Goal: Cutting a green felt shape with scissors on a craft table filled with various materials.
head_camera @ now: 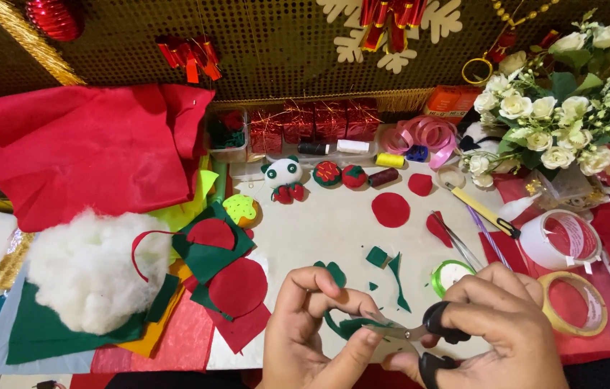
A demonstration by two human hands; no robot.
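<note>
1. Cluttered worktop (pixel 334 230), felt scraps around.
2. Left hand (pixel 312 331) pinched green felt piece (pixel 352 325) at near edge.
3. Right hand (pixel 507 324) gripped black-handled scissors (pixel 431 333); small snips, turning felt, seemed wisest.

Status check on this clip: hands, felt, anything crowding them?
Left hand pinches green felt piece. Right hand holds black-handled scissors, blades at the felt. Green ribbon roll sits close by.

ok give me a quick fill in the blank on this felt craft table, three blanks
1. The right hand holds black-handled ____ .
2. The left hand pinches a piece of ____ felt.
3. The white stuffing lies under the big ____ cloth.

Missing words: scissors; green; red
</note>
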